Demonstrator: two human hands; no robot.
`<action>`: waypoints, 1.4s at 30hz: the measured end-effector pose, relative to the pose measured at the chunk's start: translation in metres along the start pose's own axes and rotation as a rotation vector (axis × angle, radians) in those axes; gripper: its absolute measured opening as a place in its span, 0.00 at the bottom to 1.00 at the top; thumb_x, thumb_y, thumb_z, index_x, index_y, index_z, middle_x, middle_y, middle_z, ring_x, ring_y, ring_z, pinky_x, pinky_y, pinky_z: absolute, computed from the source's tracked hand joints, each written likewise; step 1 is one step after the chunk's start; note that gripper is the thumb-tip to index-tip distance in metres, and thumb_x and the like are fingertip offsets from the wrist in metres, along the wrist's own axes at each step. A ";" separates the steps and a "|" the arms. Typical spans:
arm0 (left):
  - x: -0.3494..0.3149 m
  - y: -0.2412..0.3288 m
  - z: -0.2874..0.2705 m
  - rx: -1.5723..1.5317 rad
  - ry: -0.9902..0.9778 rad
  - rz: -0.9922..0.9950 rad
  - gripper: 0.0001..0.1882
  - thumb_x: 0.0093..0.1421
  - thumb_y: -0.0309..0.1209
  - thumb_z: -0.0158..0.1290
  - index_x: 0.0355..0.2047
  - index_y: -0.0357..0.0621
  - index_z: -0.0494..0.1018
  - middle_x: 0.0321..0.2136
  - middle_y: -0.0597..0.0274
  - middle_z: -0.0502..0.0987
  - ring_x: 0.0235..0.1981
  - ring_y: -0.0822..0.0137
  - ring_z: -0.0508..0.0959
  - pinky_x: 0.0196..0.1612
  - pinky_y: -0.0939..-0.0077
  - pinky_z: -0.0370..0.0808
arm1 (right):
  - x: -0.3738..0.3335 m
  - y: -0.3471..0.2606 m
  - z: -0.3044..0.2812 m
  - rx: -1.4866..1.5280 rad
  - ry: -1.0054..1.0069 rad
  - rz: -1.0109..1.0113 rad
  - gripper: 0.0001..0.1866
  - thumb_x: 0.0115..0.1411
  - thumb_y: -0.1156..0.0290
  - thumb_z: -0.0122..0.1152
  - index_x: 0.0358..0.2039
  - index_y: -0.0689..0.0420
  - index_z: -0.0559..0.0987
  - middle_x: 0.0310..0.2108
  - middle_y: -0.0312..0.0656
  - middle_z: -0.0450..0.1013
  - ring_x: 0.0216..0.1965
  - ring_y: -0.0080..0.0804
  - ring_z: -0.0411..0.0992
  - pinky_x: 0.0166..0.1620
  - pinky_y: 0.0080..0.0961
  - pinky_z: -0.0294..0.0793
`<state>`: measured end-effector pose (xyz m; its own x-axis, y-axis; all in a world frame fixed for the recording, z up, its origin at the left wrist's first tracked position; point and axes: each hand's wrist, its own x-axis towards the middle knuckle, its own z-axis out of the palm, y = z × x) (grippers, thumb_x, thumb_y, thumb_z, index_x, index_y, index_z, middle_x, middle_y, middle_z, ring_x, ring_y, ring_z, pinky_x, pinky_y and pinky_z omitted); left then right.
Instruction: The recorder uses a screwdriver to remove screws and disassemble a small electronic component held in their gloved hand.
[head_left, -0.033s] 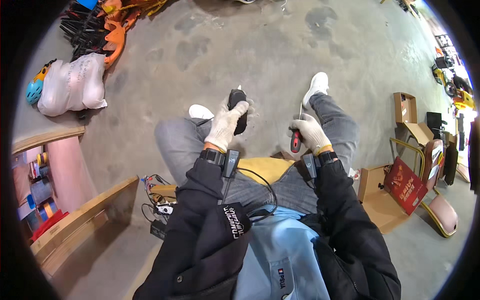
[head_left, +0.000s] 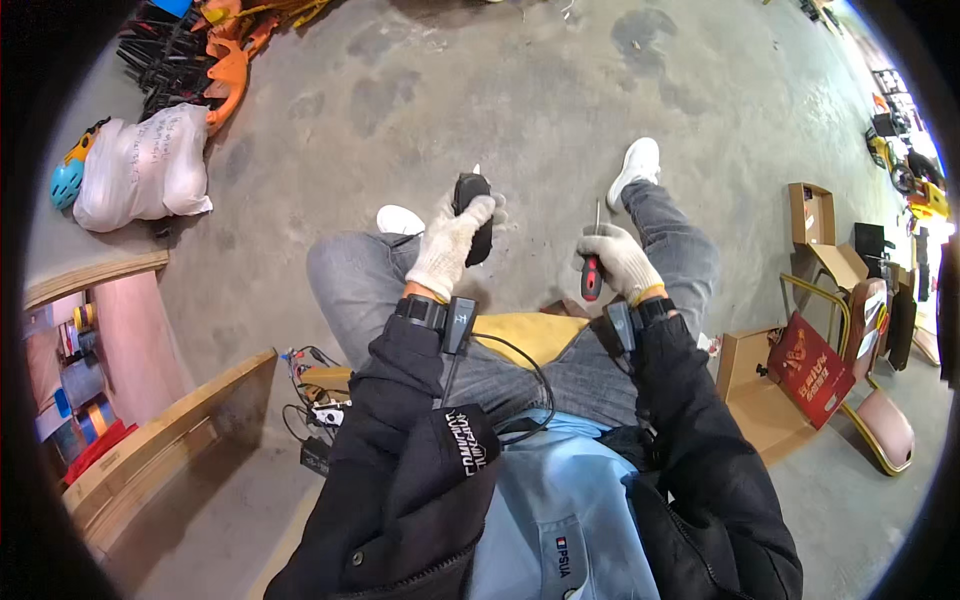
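My left hand [head_left: 446,242], in a white knitted glove, is closed around a dark elongated object [head_left: 481,246]. A small pale tip shows at its upper end; its exact kind is unclear. To the right, my right hand [head_left: 622,262], gloved the same way, grips a screwdriver [head_left: 591,282] with a red and black handle. Its thin metal shaft points away from me, and the handle end sticks out below the fingers toward my lap. The two hands are apart, held above the floor between my knees, and the screwdriver does not touch the dark object.
A wooden frame [head_left: 170,425] and loose wires with small electronic parts [head_left: 318,400] are at my left. Farther left lies a white stuffed bag [head_left: 145,170] beside orange parts [head_left: 228,80]. At right are an open cardboard box [head_left: 760,405] and a chair [head_left: 880,430].
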<state>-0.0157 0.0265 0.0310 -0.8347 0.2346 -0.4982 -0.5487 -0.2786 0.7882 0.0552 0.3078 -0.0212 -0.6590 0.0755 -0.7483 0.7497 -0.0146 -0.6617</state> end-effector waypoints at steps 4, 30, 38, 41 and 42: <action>0.008 0.033 0.001 0.124 -0.018 0.011 0.25 0.70 0.48 0.58 0.52 0.38 0.76 0.41 0.57 0.84 0.39 0.67 0.85 0.44 0.72 0.82 | 0.026 -0.019 0.002 -0.189 -0.057 -0.112 0.20 0.64 0.65 0.64 0.51 0.67 0.79 0.32 0.39 0.78 0.26 0.24 0.75 0.31 0.24 0.75; 0.067 0.073 -0.034 0.035 0.296 -0.176 0.21 0.71 0.28 0.56 0.62 0.38 0.71 0.50 0.46 0.82 0.49 0.53 0.85 0.52 0.57 0.85 | 0.141 0.131 0.070 -0.606 -0.542 0.345 0.29 0.56 0.64 0.62 0.60 0.52 0.80 0.40 0.41 0.82 0.27 0.29 0.76 0.31 0.27 0.76; 0.068 0.074 -0.028 0.027 0.362 -0.225 0.21 0.70 0.27 0.57 0.62 0.37 0.71 0.50 0.46 0.82 0.49 0.53 0.84 0.53 0.55 0.85 | 0.155 0.141 0.073 -0.639 -0.542 0.286 0.27 0.56 0.64 0.60 0.57 0.52 0.81 0.51 0.49 0.81 0.52 0.45 0.79 0.55 0.35 0.77; 0.069 0.075 -0.032 0.000 0.346 -0.241 0.21 0.70 0.28 0.57 0.61 0.35 0.72 0.50 0.47 0.82 0.49 0.54 0.85 0.54 0.55 0.84 | 0.160 0.141 0.077 -0.649 -0.567 0.244 0.25 0.56 0.64 0.60 0.56 0.52 0.82 0.52 0.50 0.80 0.52 0.45 0.79 0.55 0.34 0.76; 0.068 0.076 -0.032 0.038 0.334 -0.244 0.20 0.70 0.28 0.56 0.60 0.34 0.72 0.49 0.47 0.82 0.48 0.54 0.85 0.54 0.55 0.84 | 0.160 0.140 0.079 -0.656 -0.566 0.263 0.25 0.56 0.64 0.60 0.55 0.52 0.83 0.52 0.50 0.80 0.53 0.45 0.79 0.56 0.34 0.76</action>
<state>-0.1152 -0.0088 0.0454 -0.6529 -0.0273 -0.7570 -0.7354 -0.2166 0.6421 0.0500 0.2393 -0.2370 -0.2635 -0.3539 -0.8974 0.6503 0.6219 -0.4363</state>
